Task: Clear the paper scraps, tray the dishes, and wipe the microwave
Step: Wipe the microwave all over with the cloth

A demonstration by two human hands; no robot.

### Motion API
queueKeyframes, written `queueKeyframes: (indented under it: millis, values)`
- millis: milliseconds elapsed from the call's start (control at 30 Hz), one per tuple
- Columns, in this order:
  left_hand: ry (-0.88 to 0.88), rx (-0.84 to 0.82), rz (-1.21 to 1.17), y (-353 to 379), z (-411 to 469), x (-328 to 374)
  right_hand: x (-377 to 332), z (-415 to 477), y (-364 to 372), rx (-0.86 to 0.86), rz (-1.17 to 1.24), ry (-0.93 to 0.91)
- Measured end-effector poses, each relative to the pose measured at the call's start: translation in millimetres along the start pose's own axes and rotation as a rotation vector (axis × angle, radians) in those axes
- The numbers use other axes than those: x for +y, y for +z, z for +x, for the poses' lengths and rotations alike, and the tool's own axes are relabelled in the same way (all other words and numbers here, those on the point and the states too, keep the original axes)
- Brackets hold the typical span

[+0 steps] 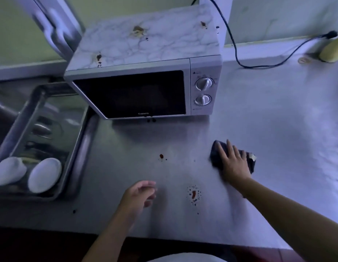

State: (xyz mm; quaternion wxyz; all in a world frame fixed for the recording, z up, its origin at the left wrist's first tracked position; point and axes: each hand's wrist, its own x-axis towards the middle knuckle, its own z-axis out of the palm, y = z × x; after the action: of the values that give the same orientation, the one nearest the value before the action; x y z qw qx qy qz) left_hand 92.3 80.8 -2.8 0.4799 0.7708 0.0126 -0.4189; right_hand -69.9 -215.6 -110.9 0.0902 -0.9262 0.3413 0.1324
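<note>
Right grip [232,161], a bare hand, lies flat on a dark cloth [215,155] on the bench [268,129], right of centre, with fingers straight and slightly spread, palm pressing down. Most of the cloth is hidden under the hand. A pale scrap [252,157] pokes out at the cloth's right edge, can't tell what it is. Left grip [140,194] hovers over the bench near the front edge, fingers loosely curled, holding nothing, outline blurred. Microwave [141,91] stands at the back of the bench, door closed. Its marbled top has brown stains [138,31], and the dial labels are unreadable. Red-brown spots on the bench: one [161,156] in front of the microwave, a bigger splatter [193,193] between the two hands. Metal tray [83,140] at left, beside the microwave, its left part cut off by the frame. Two white dishes [44,177] lie in its near end. Dark utensil-like shapes [41,129] farther in are too blurred to name. Black cable [232,40] runs from behind the microwave to the wall at right. Yellowish object [331,50] at the far right is cut off and unclear.
</note>
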Motion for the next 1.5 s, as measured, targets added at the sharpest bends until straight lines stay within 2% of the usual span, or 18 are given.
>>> queueKeyframes:
  millis: [133,267,467,600,700,867,1000,1300,1500]
  values:
    - [-0.008,-0.029,0.008,25,-8,-5,27,4,-27,0.115,0.216,-0.029]
    - [0.017,-0.071,0.014,43,-20,-7,45,5,-43,0.168,0.233,-0.095]
    - [0.008,0.006,-0.035,47,-37,-16,39,7,-41,0.059,0.096,-0.208]
    - [-0.061,0.073,-0.071,47,-54,-35,20,8,-24,-0.066,0.048,-0.311]
    - [-0.121,0.123,-0.097,40,-70,-48,17,10,-19,-0.057,0.149,-0.266]
    - [-0.11,0.155,-0.13,10,-85,-58,15,11,-11,-0.071,0.062,0.003]
    - [-0.08,0.126,-0.154,-18,-86,-68,-19,-5,4,-0.104,0.058,0.041]
    - [-0.071,0.038,-0.133,-89,-84,-114,-147,-94,57,-0.052,-0.002,-0.146]
    - [-0.041,0.015,-0.126,-125,-94,-142,-186,-165,84,-0.015,-0.062,-0.182]
